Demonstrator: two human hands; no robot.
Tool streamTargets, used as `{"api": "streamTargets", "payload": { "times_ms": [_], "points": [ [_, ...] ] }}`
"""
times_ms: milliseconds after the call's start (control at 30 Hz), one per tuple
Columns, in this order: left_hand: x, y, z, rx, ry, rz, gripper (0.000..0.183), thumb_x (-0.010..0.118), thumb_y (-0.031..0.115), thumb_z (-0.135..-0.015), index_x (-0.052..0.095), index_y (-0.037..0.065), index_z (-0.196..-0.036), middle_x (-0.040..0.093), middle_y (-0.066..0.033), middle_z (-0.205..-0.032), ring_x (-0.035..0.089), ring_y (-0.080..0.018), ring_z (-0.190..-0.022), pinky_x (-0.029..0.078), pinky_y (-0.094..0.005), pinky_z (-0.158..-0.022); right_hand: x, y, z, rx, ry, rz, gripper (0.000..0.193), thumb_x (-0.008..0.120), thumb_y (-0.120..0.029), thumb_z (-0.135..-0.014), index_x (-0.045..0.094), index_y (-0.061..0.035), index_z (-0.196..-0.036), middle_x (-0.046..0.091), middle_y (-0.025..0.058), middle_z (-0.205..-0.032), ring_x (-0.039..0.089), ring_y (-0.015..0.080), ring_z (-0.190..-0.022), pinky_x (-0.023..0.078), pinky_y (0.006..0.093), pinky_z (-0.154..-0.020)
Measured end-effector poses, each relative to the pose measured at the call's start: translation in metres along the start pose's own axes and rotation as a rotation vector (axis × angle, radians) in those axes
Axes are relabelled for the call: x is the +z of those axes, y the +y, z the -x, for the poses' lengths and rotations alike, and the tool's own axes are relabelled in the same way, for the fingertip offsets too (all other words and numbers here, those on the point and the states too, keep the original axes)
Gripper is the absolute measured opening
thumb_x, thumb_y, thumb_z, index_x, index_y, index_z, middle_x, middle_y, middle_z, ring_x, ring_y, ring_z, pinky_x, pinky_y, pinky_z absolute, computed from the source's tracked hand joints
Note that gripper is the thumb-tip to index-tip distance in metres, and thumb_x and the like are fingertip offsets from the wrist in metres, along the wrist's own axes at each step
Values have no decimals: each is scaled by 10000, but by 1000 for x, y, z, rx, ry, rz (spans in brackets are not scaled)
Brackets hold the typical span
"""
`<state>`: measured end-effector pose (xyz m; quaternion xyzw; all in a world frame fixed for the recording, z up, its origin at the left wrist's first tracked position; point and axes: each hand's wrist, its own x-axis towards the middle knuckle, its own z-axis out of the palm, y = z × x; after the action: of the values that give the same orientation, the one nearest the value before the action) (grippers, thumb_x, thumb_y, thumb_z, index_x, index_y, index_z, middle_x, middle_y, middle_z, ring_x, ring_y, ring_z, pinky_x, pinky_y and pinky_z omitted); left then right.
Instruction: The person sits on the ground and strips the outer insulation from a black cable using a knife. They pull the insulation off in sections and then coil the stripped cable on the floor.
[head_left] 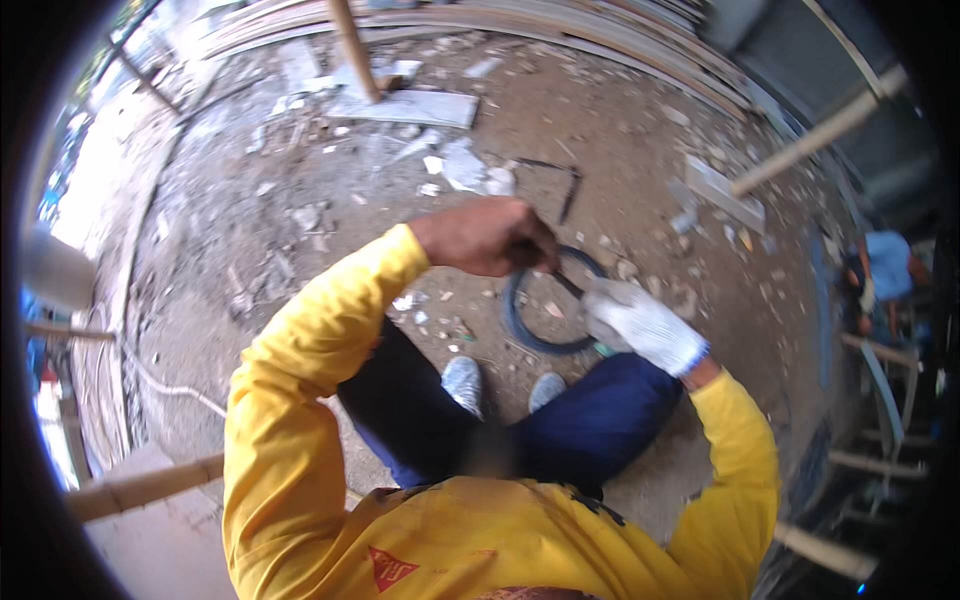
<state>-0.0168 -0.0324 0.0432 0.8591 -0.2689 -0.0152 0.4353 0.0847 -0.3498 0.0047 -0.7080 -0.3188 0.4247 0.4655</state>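
Note:
My bare left hand [488,238] is closed in front of me, its fingertips pinched at one end of a short, thin, dark piece [569,285]. The other end of that piece goes into my right hand [640,322], which wears a white knitted glove and is closed around it. Its exact kind is too small and blurred to tell. On the ground below and between my hands lies a round coil of dark bluish wire or tubing [517,318], partly covered by the right glove. Beyond it rests a dark, thin, bent bar [571,190].
A wooden post [353,50] stands by a pale flat board [425,108]. Long planks [560,32] are stacked at the far side. A slanted pole [820,130] and another person [885,265] in blue are at the right. Rubble and scraps litter the dirt floor.

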Motion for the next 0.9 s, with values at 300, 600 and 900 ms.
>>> {"api": "streamTargets", "payload": {
  "times_ms": [300,600,900],
  "points": [
    [5,20,-10,70,106,63,179,769,170,-930,797,41,-1050,781,-146,-923,737,-292,-847,546,-437,-766,28,-94,-9,251,8,-238,235,538,-275,-1137,643,-71,-1083,485,-47,-666,412,29,-521,299,214,-455],
    [-22,-14,22,-179,57,147,303,897,196,-836,763,-5,-1018,767,-101,-902,699,-210,-832,533,-389,-769,-2,-67,3,124,106,-212,236,532,-304,-1143,574,-108,-1019,405,-68,-621,338,20,-453,224,231,-384],
    [-36,-35,46,-302,132,688,188,774,45,-939,752,-21,-1114,784,-105,-954,748,-201,-879,625,-366,-787,-27,-107,31,128,303,-376,251,548,-261,-1137,613,-42,-1240,445,-44,-694,395,70,-558,324,250,-519]
  ]
}}
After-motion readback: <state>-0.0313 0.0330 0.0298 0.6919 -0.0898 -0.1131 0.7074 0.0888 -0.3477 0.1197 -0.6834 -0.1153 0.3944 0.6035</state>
